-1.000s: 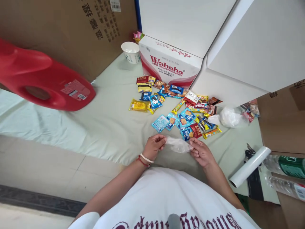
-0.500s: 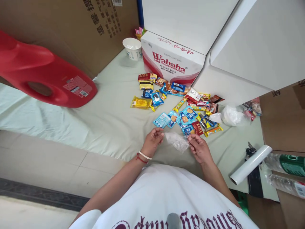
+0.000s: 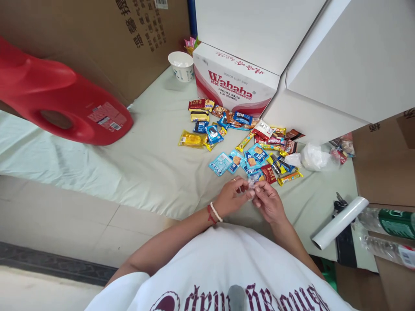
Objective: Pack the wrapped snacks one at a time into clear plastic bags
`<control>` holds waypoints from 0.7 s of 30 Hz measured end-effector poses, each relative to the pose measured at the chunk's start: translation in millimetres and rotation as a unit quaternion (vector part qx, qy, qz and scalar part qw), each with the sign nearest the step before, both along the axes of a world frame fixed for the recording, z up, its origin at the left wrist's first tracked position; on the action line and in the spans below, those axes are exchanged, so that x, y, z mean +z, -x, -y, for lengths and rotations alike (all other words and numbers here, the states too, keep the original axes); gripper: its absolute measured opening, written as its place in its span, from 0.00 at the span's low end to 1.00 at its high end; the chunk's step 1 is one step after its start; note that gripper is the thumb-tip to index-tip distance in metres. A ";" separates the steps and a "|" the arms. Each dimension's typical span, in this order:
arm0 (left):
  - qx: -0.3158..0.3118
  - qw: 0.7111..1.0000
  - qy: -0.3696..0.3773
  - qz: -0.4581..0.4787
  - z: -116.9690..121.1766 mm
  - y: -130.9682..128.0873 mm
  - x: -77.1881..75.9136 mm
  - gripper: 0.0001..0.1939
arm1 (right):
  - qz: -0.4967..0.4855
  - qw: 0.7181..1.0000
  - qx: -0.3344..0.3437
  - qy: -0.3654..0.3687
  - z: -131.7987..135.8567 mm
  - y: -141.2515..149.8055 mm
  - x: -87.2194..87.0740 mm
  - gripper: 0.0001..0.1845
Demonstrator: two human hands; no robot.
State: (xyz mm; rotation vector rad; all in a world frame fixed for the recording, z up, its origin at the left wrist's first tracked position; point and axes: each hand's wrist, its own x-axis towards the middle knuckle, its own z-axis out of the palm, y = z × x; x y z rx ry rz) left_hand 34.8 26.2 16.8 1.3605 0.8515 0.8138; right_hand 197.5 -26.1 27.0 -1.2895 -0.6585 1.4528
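Observation:
A clear plastic bag (image 3: 251,182) is bunched small between my hands, mostly hidden by the fingers. My right hand (image 3: 269,202) pinches it between thumb and fingertips. My left hand (image 3: 231,198), wearing a bead bracelet and a red string, meets it from the other side with fingers curled and thumb against the bag. Just beyond the hands lie light-blue snack packets (image 3: 256,156) and a dark red snack packet (image 3: 267,173). Farther back are a yellow-wrapped snack (image 3: 192,139) and several other wrapped snacks.
A Wahaba-style printed carton (image 3: 235,88) stands behind the snacks, near a paper cup (image 3: 181,66). A large red jug (image 3: 76,101) is at left. To the right are a crumpled clear bag (image 3: 317,157), a white roll (image 3: 339,223) and plastic bottles (image 3: 389,222).
My left hand has moved right to meet my right hand. The plastic bag, stretched between them before, is now gathered into a small bunch.

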 end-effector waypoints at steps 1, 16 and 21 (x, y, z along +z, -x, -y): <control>0.008 0.999 0.038 0.023 -1.4 -0.5 -2.4 0.23 | 0.021 1.000 -0.012 -0.010 0.9 -1.5 -0.8 0.18; -0.028 0.985 0.141 0.097 1.5 -6.4 -7.7 0.26 | -0.027 0.999 -0.022 -0.011 9.8 -7.7 -0.6 0.17; 0.064 0.983 0.151 0.077 -3.2 7.8 -16.4 0.26 | 0.041 0.995 -0.092 -0.021 5.3 -15.2 -0.8 0.17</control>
